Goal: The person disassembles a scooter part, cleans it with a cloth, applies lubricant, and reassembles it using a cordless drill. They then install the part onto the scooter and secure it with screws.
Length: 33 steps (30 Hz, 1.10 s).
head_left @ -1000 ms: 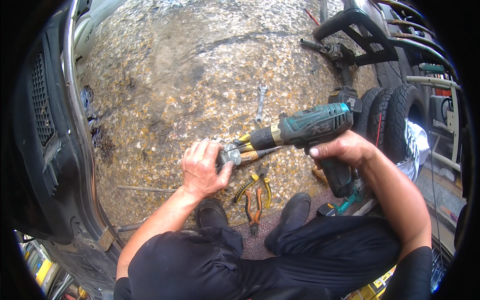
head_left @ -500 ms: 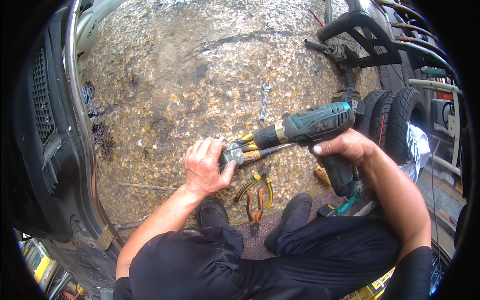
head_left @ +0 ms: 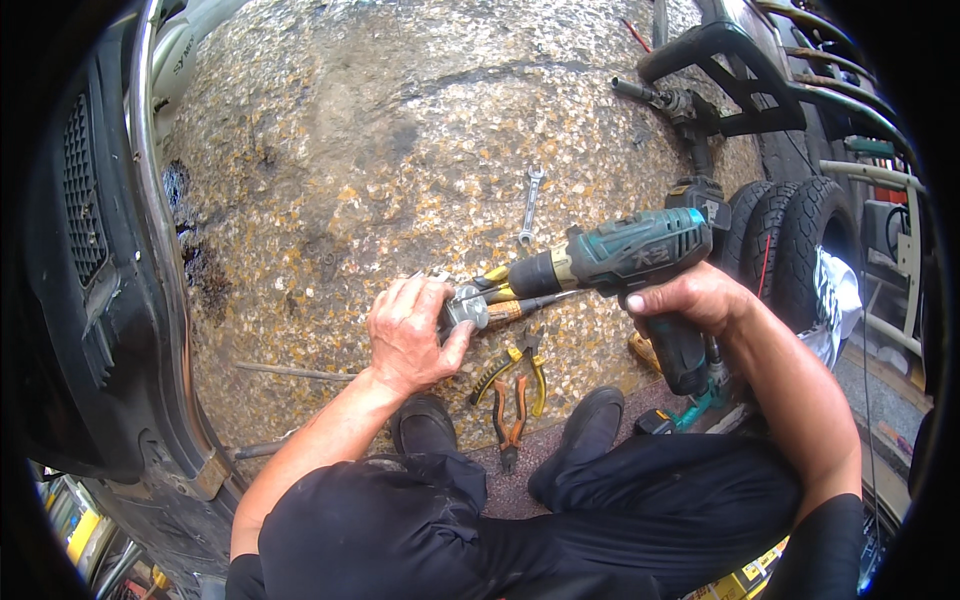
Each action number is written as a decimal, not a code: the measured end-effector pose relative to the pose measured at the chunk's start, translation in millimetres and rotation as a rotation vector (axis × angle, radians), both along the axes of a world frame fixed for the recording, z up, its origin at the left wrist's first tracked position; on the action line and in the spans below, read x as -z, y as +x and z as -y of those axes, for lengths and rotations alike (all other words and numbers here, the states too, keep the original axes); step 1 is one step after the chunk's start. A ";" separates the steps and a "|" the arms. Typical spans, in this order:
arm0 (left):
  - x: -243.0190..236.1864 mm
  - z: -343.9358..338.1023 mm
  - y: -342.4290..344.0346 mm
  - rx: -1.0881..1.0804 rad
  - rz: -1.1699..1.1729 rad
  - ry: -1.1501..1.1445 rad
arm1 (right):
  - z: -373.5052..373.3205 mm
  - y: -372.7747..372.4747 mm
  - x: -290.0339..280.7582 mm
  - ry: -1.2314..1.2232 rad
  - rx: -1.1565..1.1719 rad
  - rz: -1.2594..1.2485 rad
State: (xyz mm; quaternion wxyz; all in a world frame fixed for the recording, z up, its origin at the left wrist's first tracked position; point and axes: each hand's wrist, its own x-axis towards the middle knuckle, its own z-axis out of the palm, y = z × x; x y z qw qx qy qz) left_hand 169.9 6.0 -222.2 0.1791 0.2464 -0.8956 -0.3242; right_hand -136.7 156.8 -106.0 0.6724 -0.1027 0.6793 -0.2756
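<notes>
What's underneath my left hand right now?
Your left hand partly covers a grey metal piece; its side facing the drill is visible. The rest, and anything else beneath the hand, is hidden.

Scuffed plastic drill (head_left: 632, 247), rough floor (head_left: 330, 130)

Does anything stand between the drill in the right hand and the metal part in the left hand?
Nothing visible does. The drill points toward the metal part; the yellow handles between them appear to lie lower, on the ground.
</notes>
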 end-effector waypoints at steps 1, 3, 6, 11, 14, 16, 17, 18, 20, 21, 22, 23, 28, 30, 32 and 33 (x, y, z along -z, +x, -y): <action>0.0 0.0 -0.1 -0.002 -0.001 0.010 | 0.1 0.0 0.3 0.004 -0.002 0.013; -0.1 0.1 -0.1 0.000 0.005 0.000 | 0.2 -0.3 0.5 0.027 0.001 0.010; -0.3 0.0 -0.1 0.001 0.008 0.007 | 0.3 -0.3 0.8 0.018 -0.001 0.017; -0.9 0.3 0.1 0.001 0.013 0.015 | -1.5 -1.3 2.9 0.002 0.008 0.036; -1.0 1.1 0.5 0.005 0.021 0.026 | -3.1 -1.6 7.3 -0.015 0.020 0.034; -1.2 1.7 1.3 0.008 0.037 0.043 | -4.0 -1.6 9.9 -0.027 0.027 0.023; -1.2 1.6 1.6 0.014 0.043 0.031 | -4.1 -1.4 10.8 -0.034 0.025 0.014; -1.1 1.2 1.8 0.014 0.047 0.024 | -4.0 -1.4 11.3 -0.041 0.020 -0.015; -0.8 0.6 2.5 0.008 0.057 0.016 | -3.7 -1.3 10.6 -0.072 0.016 -0.002; -0.3 0.3 2.5 0.005 0.062 0.015 | -3.0 -1.5 9.9 -0.096 0.014 -0.012; 0.1 0.1 2.4 0.006 0.066 0.021 | -2.2 -1.9 8.7 -0.063 0.009 -0.006; 0.6 0.0 2.2 0.003 0.061 0.011 | -1.5 -2.5 7.1 -0.041 0.001 -0.006; 1.4 -0.9 2.1 -0.005 0.055 0.019 | 1.4 -1.9 3.9 -0.002 -0.019 -0.026; 1.4 -1.0 2.0 -0.008 0.051 0.016 | 1.4 -1.3 4.8 -0.020 -0.027 -0.033; 1.6 -1.0 1.7 -0.010 0.046 0.019 | 0.6 -1.8 5.7 -0.021 -0.015 -0.028; 1.8 -0.9 1.5 -0.010 0.049 0.020 | -0.1 -2.1 6.1 -0.025 -0.012 -0.033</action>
